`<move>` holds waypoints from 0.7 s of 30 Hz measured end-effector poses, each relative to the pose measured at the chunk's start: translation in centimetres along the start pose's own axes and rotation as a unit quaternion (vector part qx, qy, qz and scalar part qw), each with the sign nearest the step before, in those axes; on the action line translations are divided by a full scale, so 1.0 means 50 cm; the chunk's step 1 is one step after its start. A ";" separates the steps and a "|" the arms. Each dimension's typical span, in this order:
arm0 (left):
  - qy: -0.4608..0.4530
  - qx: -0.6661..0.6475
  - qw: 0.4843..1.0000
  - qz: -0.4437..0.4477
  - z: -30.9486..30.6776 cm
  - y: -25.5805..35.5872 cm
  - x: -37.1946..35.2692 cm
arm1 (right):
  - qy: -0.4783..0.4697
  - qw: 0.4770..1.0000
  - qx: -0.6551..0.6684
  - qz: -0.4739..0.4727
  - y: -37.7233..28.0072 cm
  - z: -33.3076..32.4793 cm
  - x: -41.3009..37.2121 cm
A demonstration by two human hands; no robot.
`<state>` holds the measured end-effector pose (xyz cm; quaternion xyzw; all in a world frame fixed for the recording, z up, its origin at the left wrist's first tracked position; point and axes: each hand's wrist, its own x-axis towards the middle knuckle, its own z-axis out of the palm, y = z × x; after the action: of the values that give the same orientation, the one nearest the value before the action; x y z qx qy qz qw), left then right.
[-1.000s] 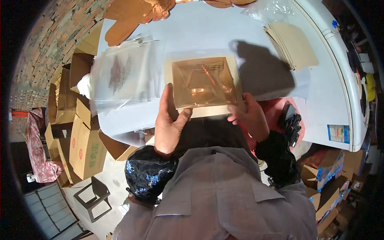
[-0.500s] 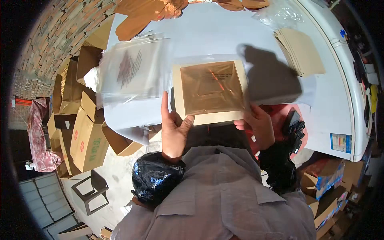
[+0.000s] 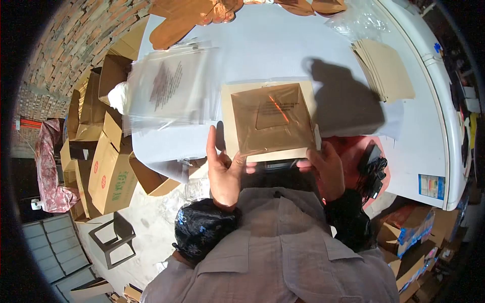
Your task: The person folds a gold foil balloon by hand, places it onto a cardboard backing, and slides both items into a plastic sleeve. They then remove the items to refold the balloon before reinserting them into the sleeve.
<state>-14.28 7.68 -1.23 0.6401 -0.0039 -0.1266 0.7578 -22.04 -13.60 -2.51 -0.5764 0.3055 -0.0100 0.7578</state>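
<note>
A square beige card package (image 3: 269,157) with a shiny brown centre panel (image 3: 273,118) is tilted up over the table's near edge. Its clear plastic wrapping carries small dark print, and an orange streak of light crosses the panel. My left hand (image 3: 225,177) grips the near left corner, thumb on the front and index finger pointing up beside it. At the near right corner, my right hand (image 3: 329,171) pinches the edge, its fingertips partly under the package. Left of the package lies a stack of clear printed plastic bags (image 3: 166,86).
Flat beige cards (image 3: 385,70) are stacked at the white table's (image 3: 268,40) right. Brown shapes (image 3: 194,20) lie at its far edge. Cardboard boxes (image 3: 113,171) and a dark stool (image 3: 113,240) stand left. A red seat-like surface (image 3: 348,146) holds black cables (image 3: 374,171).
The package has come slightly nearer to me and to the right, turning a little. My right hand has shifted along its near right corner; my left hand keeps hold of the near left corner.
</note>
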 end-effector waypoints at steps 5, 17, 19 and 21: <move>-0.012 -0.022 1.000 0.006 0.011 -0.011 -0.002 | -0.045 0.992 0.103 0.052 -0.001 0.028 -0.013; -0.027 0.051 0.998 0.034 0.013 -0.041 -0.008 | 0.005 0.992 0.102 0.073 0.004 0.029 0.005; -0.022 0.026 0.999 0.032 0.018 -0.037 -0.007 | -0.029 0.987 0.155 0.044 0.010 0.027 0.001; -0.018 0.003 0.999 0.029 0.026 -0.032 -0.006 | -0.052 0.982 0.176 0.037 0.011 0.033 -0.007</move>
<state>-15.09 6.26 -2.50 0.6392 -0.0366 -0.1166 0.7593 -21.74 -11.83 -2.59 -0.4221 0.2804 -0.0056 0.8620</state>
